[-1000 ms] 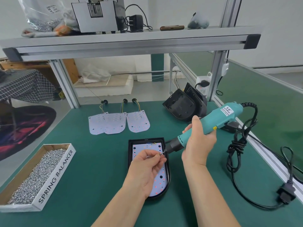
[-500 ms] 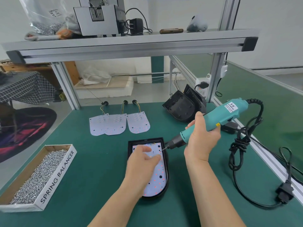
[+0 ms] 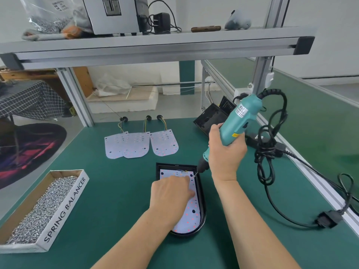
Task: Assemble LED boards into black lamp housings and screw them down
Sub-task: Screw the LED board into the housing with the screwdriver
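Head view: glossy black D-shaped housing (image 3: pixel 202 216) on green mat; white dotted LED board (image 3: pixel 191 214) seated inside. Left hand (image 3: pixel 171 193) flat, pressing board, holding nothing. Right hand (image 3: pixel 226 152) wrapped around teal plastic screwdriver (image 3: pixel 236 125), bit at housing's far-right corner.

Left hand (image 3: pixel 171 193) covers middle of LED board (image 3: pixel 191 212) in black housing (image 3: pixel 202 206); what fingers press, hidden. Screw at driver tip (image 3: pixel 195 174) too small to make out. Right hand (image 3: pixel 225 152) hides screwdriver (image 3: pixel 239 121) grip. Label on it unreadable. Spare housings (image 3: pixel 209 121) partly behind screwdriver. Both forearms cut by bottom edge. Screw box (image 3: pixel 64 208) corner cut by left edge.
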Motion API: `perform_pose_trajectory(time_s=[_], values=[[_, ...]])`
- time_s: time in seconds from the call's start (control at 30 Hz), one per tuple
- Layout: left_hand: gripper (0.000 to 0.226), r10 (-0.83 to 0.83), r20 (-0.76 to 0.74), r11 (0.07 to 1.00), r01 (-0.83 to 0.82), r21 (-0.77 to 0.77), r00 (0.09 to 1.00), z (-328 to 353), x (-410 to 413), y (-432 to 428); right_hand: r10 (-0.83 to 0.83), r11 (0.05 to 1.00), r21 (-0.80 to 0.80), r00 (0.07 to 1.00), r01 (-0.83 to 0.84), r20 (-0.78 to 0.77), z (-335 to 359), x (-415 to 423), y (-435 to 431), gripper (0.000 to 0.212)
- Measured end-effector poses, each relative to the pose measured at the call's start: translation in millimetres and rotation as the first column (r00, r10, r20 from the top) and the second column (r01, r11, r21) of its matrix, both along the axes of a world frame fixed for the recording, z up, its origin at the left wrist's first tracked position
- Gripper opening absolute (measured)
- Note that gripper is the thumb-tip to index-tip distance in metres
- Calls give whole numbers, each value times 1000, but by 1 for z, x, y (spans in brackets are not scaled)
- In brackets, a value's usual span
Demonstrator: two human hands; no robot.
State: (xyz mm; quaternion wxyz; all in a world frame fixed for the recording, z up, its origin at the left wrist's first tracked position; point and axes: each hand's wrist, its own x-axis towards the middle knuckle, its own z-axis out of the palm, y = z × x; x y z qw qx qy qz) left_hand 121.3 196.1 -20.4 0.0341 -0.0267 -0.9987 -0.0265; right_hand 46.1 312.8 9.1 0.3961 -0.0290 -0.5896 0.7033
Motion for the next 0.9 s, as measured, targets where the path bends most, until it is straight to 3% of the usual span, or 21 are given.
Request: perform_pose_trajectory(time_s=[0.7,0.9], values=[[20,-43,-14,999,43,9,999,-8,-6,-2,15,985,169,1000,-13,-13,-17,-7,-12,29],[21,-56,-30,998,56,2,998,-11,-7,-3,22,983,179,996,-38,88,-15,-8,-14,29]])
